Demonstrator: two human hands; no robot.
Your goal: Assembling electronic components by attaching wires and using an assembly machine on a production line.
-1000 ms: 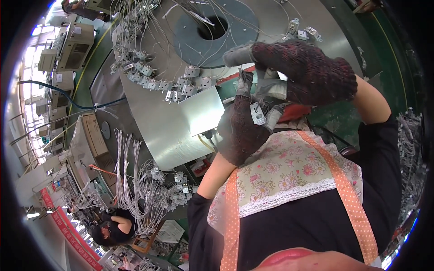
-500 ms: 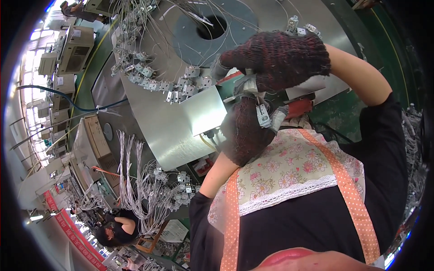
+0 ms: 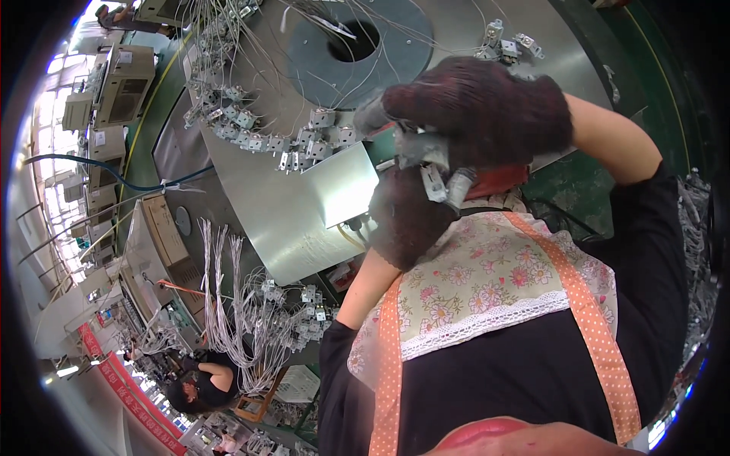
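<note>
Both my hands wear dark knitted gloves with grey tape around some fingertips. My left hand [image 3: 411, 216] is closed around a small silver metal block [image 3: 434, 182] with holes, which shows between its fingers. Right above it, my right hand [image 3: 487, 114] is closed, its taped fingers bent down against the left hand's fingers and close to the block. What my right fingers pinch is hidden, and motion blurs both gloves. Left of the hands, a row of similar metal blocks with thin wires [image 3: 308, 144] lies on the metal table [image 3: 266, 205].
A bent shiny metal plate [image 3: 346, 182] stands on the table left of my hands. Beyond is a grey disc [image 3: 308, 64] with a dark central hole. A few metal parts [image 3: 508, 49] lie at the far right. Wire bundles [image 3: 236, 304] hang at left; another person [image 3: 209, 380] works beyond.
My right hand has shifted slightly right and down over the left one. The metal block has risen a little and turned, and more of it is covered.
</note>
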